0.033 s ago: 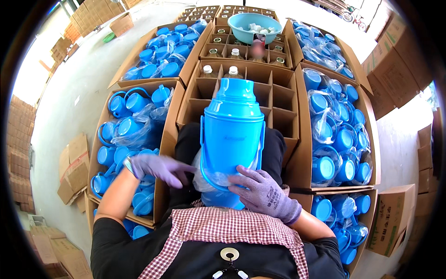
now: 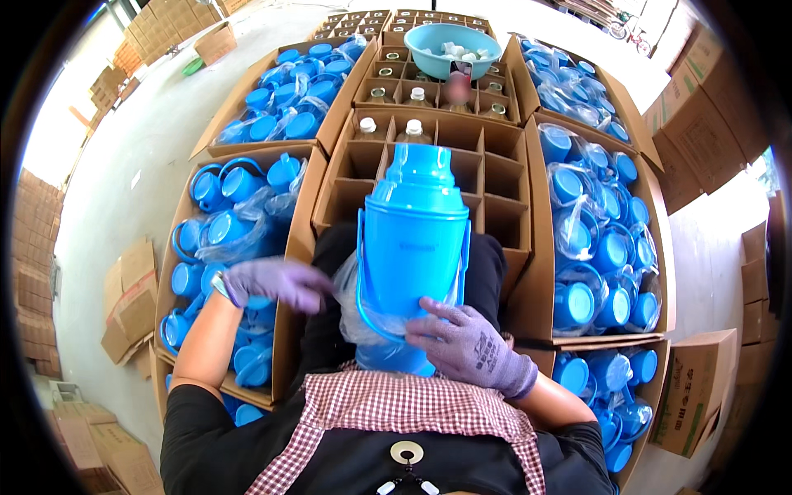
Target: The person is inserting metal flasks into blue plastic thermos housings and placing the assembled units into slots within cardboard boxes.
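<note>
A bright blue thermos flask (image 2: 417,247) with a stepped cup lid stands upright between my legs. Its carrying handle hangs down across the front. Clear plastic film (image 2: 353,309) gathers around its lower part, mostly on the left side. My right hand (image 2: 474,346), in a purple-grey glove, holds the flask low on its right side, fingers and thumb against the shell. To the left of the flask, my gloved left hand (image 2: 272,285) is in the air, fingers stretched towards the film and somewhat blurred. I see nothing in it.
A divided carton (image 2: 503,177) with two white-capped bottles stands ahead. Beyond it, a light-blue basin (image 2: 429,62) of white caps rests on another bottle carton. Cartons of blue thermos shells line the left (image 2: 297,239) and right (image 2: 540,264). Folded cardboard (image 2: 132,289) lies on the left floor.
My left hand has drawn slightly left and up, away from the flask. The film bulges more on the flask's left side. The flask has shifted slightly down; my right hand stays on it.
</note>
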